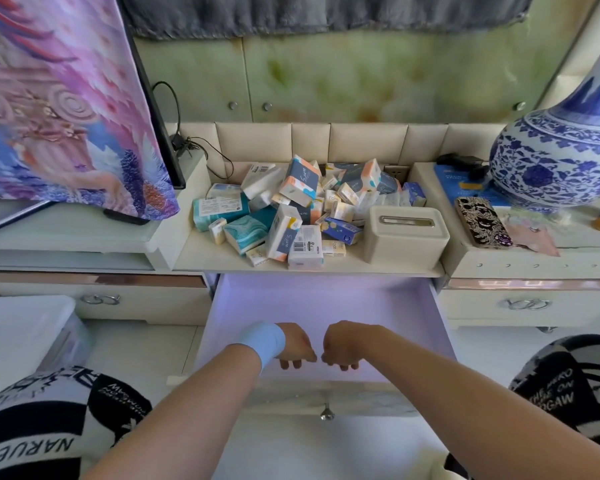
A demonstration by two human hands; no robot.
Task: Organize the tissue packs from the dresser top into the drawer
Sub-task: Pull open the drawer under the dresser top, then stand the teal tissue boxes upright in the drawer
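An open drawer (326, 306) is seen from above, its pale inside bare. Both hands are hooked over its front edge — the left hand (293, 346), with a blue wristband (262, 342), and the right hand (342, 346) just beside it, each grip curled shut on the drawer front. The tissue packs (291, 209) are heaped loosely on the dresser top (219, 256) behind the drawer, none inside it. A cream tissue box (404, 233) is set just right of the heap — a patterned phone (482, 223) and a blue-and-white vase (561, 147) are found further right.
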